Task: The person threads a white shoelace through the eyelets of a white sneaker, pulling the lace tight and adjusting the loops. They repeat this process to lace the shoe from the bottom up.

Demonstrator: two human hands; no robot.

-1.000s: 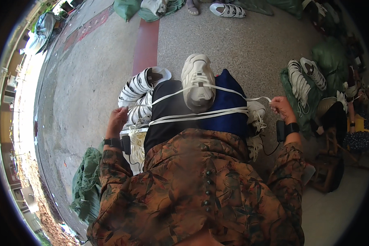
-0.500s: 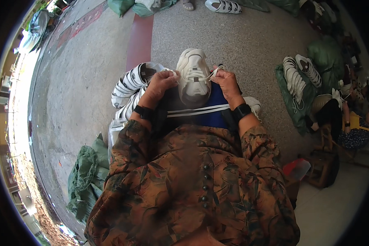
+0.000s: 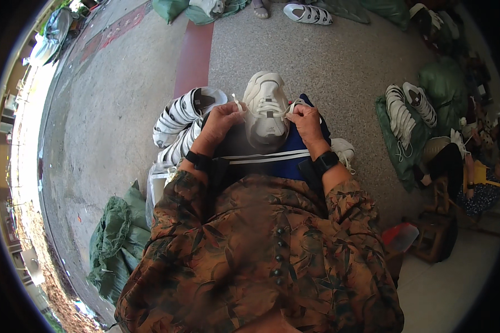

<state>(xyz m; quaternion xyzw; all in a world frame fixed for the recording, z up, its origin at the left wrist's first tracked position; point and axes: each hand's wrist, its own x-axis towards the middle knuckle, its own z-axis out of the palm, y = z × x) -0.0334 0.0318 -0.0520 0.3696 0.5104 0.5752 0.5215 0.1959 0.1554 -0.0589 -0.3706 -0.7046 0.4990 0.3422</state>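
My left hand pinched a cream shoelace between its fingertips, while my right hand gripped lace at the opposite side of the beige sneaker. That sneaker sat between both hands, above dark blue cloth crossed by white laces.

We can read no text or numbers here. On the pale shoe, 1 small dark patch is too small for us to make out, and on the pavement we see faded red markings that we cannot resolve into letters.
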